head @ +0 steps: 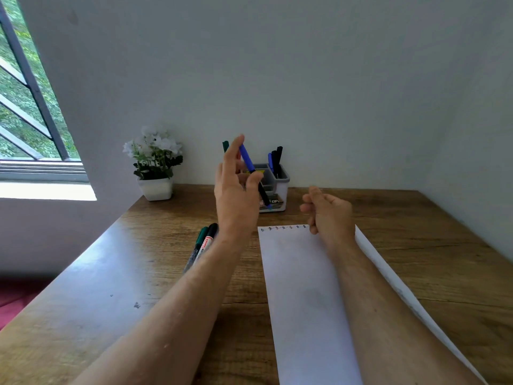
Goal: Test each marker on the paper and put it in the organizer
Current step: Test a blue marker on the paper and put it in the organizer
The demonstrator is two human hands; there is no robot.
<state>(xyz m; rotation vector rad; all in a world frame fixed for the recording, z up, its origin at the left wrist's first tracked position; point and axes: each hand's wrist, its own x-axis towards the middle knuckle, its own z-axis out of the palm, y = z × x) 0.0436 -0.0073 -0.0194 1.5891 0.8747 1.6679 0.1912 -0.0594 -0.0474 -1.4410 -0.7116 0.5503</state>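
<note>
Left-hand grip (238, 187) pinches a blue marker (254, 176) above the organizer (280, 187) at the desk's far edge; right hand (327, 211) hangs loosely curled, holding nothing. Tilted marker may miss its compartment and drop.

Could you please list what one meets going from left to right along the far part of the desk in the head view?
Window → potted white flowers → left hand holding a blue marker → organizer with markers in it → right hand above the paper.
</note>
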